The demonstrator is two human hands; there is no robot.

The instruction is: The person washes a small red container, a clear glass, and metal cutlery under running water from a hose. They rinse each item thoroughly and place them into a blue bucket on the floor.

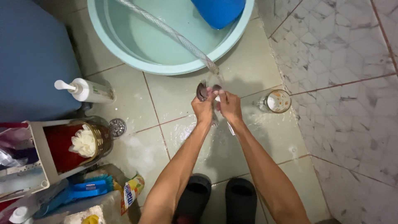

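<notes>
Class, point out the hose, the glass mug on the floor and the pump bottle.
hose (174,35), head view, middle of its length
glass mug (277,101), head view, its side
pump bottle (93,91), head view, its body

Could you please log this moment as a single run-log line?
left hand: holds spoons | right hand: rubs spoons | hose: end above hands, water running | glass mug: on floor, right | basin: ahead

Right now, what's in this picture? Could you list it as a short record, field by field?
Place: wet tiled floor beside a marble-patterned wall
Left hand: holds spoons under running water
Right hand: touching the same spoons
Water source: clear braided hose lying across a pale green basin
In basin: blue container
Nearby right: glass mug lying on its side
Nearby left: pump bottle, floor drain, blue brush
</notes>
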